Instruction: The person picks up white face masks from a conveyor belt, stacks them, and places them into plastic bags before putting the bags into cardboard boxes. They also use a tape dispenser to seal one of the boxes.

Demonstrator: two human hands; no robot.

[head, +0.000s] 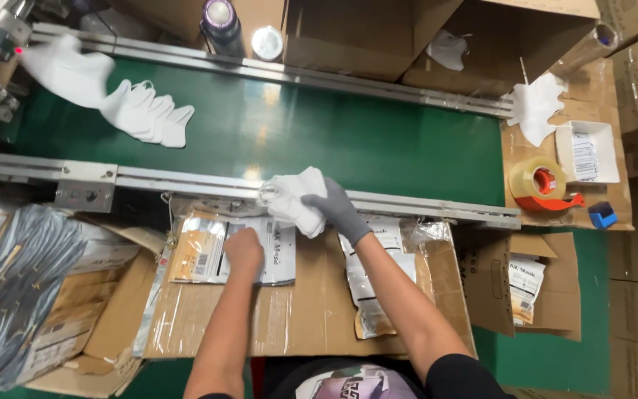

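My right hand (340, 212), in a grey glove, grips a stack of white folded masks (295, 198) just above the near rail of the conveyor. My bare left hand (244, 249) presses down on a flat printed pouch (208, 251) that lies on a cardboard sheet (297, 314) in front of me. More pouches (367, 284) lie under my right forearm. A fanned pile of white masks (145, 112) rests on the green belt (319, 137) at the far left.
A tape dispenser (542, 185) and a small white box (588, 151) sit on cardboard at the right. Open cartons stand behind the belt, one holding a white mask (448, 50). A box of grey bundled pouches (9, 284) is at my left. Another pouch (526, 288) lies at right.
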